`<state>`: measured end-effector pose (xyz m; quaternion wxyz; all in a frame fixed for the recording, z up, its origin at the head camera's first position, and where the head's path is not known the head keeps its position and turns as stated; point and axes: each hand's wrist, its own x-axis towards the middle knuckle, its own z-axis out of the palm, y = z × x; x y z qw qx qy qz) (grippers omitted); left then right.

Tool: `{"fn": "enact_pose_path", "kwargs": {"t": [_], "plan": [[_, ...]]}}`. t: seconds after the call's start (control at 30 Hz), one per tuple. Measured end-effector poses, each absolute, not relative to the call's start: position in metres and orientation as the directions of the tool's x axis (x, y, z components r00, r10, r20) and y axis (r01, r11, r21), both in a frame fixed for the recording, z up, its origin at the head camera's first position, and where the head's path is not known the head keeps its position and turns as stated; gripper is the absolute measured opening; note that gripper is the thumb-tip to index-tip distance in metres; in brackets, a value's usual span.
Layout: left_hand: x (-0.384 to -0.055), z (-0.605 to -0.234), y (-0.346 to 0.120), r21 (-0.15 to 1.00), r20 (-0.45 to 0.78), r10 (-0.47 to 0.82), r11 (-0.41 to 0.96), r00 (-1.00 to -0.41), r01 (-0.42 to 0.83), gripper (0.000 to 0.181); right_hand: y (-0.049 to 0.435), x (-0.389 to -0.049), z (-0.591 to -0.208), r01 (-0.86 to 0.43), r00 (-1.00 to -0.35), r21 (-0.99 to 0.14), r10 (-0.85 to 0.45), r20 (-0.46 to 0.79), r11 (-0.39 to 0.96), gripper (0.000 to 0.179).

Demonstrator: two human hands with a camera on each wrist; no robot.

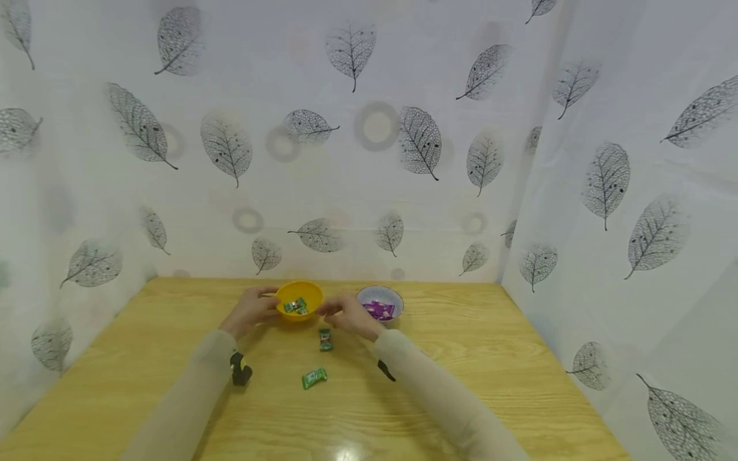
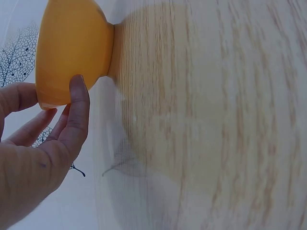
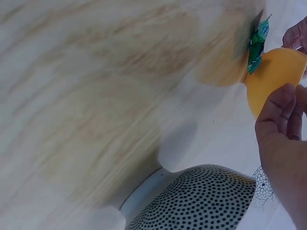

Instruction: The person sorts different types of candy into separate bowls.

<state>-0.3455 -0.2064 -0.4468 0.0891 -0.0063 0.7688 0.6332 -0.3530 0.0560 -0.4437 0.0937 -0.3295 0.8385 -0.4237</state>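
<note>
A yellow bowl (image 1: pixel 300 292) stands at the back of the table with several green-wrapped candies (image 1: pixel 296 306) in it. My left hand (image 1: pixel 254 310) grips its left rim; in the left wrist view the thumb lies against the yellow bowl's outer wall (image 2: pixel 72 48). At the opposite rim, my right hand (image 1: pixel 349 315) holds the bowl between thumb and fingers, the fingertips partly cut off in the right wrist view. One green candy (image 1: pixel 325 340) lies on the table just in front of the bowl. Nearer me lies a second green candy (image 1: pixel 314 378).
Right of my right hand stands a speckled grey bowl (image 1: pixel 389 293) holding several purple-wrapped candies (image 1: pixel 380 310); its dotted outer wall (image 3: pixel 192 201) shows in the right wrist view. The wooden table (image 1: pixel 484 371) ends at a leaf-print curtain (image 1: pixel 369 179) behind and on both sides.
</note>
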Motion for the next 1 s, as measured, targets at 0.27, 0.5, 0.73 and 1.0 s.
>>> {"fn": "enact_pose_path", "kwargs": {"t": [0.27, 0.5, 0.73, 1.0], "plan": [[-0.347, -0.448, -0.208, 0.97, -0.144, 0.11, 0.212, -0.983, -0.119, 0.052, 0.063, -0.344, -0.446, -0.453, -0.731, -0.754, -0.682, 0.009, 0.476, 0.033], [-0.348, -0.449, -0.208, 0.97, -0.144, 0.113, 0.215, -0.983, -0.118, 0.052, 0.066, -0.343, -0.446, -0.494, -0.717, -0.714, -0.696, 0.012, 0.497, 0.045], [-0.35, -0.447, -0.209, 0.965, -0.158, 0.098, 0.227, -0.983, -0.132, 0.052, 0.07, -0.347, -0.448, -0.518, -0.698, -0.699, -0.716, 0.012, 0.493, 0.045], [-0.348, -0.448, -0.208, 0.97, -0.157, 0.108, 0.204, -0.982, -0.132, 0.051, 0.071, -0.351, -0.454, -0.492, -0.662, -0.73, -0.748, -0.04, 0.475, 0.032]]}}
